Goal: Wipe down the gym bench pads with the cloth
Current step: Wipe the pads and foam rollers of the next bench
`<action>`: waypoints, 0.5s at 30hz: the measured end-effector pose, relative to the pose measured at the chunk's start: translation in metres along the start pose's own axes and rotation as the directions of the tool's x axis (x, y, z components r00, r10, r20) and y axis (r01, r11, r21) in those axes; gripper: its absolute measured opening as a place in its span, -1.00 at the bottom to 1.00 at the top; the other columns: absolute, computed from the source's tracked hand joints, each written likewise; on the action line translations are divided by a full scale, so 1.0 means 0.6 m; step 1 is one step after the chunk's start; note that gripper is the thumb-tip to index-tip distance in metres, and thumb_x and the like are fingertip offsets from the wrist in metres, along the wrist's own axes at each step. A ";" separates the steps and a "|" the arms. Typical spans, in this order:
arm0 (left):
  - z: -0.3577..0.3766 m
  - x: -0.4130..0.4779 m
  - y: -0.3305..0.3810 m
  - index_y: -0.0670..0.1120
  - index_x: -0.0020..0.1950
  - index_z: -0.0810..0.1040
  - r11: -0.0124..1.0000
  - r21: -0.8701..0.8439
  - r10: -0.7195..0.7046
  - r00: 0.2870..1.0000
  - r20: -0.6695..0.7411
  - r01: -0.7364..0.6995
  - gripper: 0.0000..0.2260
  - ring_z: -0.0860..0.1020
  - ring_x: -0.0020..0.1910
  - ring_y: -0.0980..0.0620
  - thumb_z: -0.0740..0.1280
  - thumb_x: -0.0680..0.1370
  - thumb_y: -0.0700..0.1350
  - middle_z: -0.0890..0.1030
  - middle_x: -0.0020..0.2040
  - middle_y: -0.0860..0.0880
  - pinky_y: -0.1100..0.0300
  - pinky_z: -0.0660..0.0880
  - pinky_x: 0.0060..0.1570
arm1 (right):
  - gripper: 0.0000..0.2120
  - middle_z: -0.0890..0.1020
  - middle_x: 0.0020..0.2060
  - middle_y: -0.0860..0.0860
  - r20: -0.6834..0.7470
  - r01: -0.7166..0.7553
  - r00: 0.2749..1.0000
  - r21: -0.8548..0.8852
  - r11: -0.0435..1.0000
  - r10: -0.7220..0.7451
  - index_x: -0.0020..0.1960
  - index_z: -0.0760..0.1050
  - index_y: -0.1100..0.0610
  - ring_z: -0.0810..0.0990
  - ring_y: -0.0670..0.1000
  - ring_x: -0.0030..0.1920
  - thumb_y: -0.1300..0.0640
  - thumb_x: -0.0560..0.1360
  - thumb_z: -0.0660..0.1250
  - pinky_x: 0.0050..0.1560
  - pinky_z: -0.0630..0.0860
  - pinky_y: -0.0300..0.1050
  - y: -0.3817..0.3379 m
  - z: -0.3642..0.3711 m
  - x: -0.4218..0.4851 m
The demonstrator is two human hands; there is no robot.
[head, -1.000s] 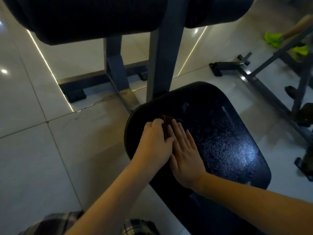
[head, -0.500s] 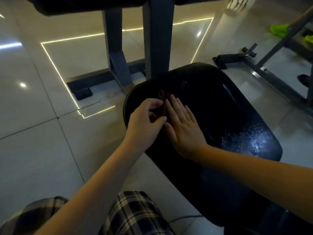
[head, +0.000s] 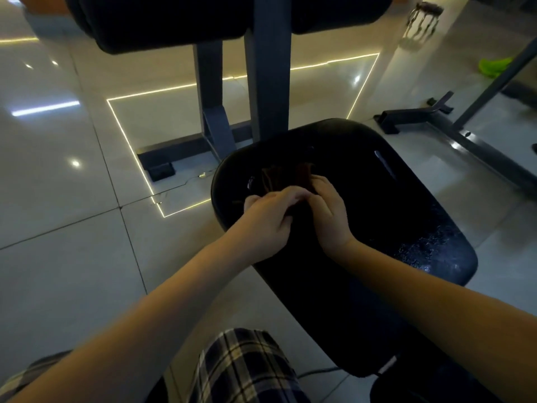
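Note:
A black seat pad (head: 406, 205) of a gym bench fills the middle of the head view, with a wet sheen on its right part. A dark brown cloth (head: 286, 177) lies crumpled on the pad's far left area. My left hand (head: 268, 221) and my right hand (head: 327, 210) sit side by side on the pad, fingers curled and pinching the near edge of the cloth. A second black pad (head: 180, 21) spans the top of the view on grey steel posts (head: 268, 82).
Pale glossy floor tiles (head: 58, 199) with lit strip lines surround the bench. The bench's base bar (head: 174, 154) lies behind the seat. Another machine's grey frame (head: 465, 141) stands at the right, with a green object (head: 494, 66) beyond it. My plaid shorts (head: 241, 370) show below.
My right hand went from lying flat on the cloth to curling its fingers on it. Both hands now pinch the cloth, which shows bunched up beyond the fingers. The view shifted back.

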State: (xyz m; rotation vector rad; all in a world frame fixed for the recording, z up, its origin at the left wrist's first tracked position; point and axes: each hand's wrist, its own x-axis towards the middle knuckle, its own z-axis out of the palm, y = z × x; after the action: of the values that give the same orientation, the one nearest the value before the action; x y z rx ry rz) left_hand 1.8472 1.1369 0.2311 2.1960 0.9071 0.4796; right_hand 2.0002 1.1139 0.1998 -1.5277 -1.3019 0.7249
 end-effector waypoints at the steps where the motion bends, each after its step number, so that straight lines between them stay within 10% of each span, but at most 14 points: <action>1: 0.001 -0.004 0.004 0.08 0.51 0.25 1.000 0.010 0.015 0.999 0.041 -0.015 -0.50 0.37 0.40 0.14 0.19 0.61 -0.27 0.51 0.35 0.10 0.21 -0.01 0.36 | -0.78 0.58 -0.01 0.06 -0.002 -0.045 0.999 0.106 0.993 0.046 -0.04 0.57 0.05 0.59 0.04 0.04 0.12 0.48 0.14 0.11 0.52 0.05 -0.002 -0.004 0.001; 6: 0.002 -0.013 0.013 0.01 0.62 -0.16 0.994 0.106 0.026 0.994 0.109 -0.038 -0.29 0.09 0.51 0.19 0.23 0.63 -0.21 0.28 0.55 0.05 0.26 -0.23 0.46 | -0.79 0.58 -0.22 0.06 0.033 -0.267 0.963 0.217 0.939 0.266 -0.17 0.53 0.12 0.60 0.04 -0.14 0.13 0.61 0.23 -0.05 0.51 -0.03 -0.038 -0.009 0.018; 10: -0.003 -0.026 0.011 -0.04 0.59 0.16 0.946 0.271 0.151 0.981 0.121 -0.179 -0.42 0.02 0.57 0.12 0.27 0.60 -0.18 0.24 0.57 0.01 0.05 -0.24 0.55 | -0.58 0.61 -0.33 0.09 0.107 -0.259 0.948 -0.292 0.921 0.301 -0.28 0.55 0.19 0.59 0.04 -0.27 -0.16 0.51 0.34 -0.06 0.55 -0.01 -0.087 -0.013 0.078; 15: 0.005 -0.039 0.003 0.02 0.56 0.24 0.885 0.413 0.152 0.971 0.184 -0.217 -0.53 -0.12 0.60 0.06 0.23 0.65 -0.09 0.02 0.63 -0.02 0.19 -0.41 0.41 | -0.43 0.56 -0.18 0.01 0.209 -0.010 0.916 -0.842 0.539 0.343 -0.03 0.46 0.09 0.58 0.06 -0.07 -0.41 0.35 0.35 0.11 0.52 0.01 -0.122 0.044 0.134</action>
State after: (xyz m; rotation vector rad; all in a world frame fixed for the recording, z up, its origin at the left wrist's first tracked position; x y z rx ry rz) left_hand 1.8338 1.1178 0.2289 2.6998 0.7807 0.2099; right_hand 1.9691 1.1954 0.2696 -2.4167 -1.9533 0.5230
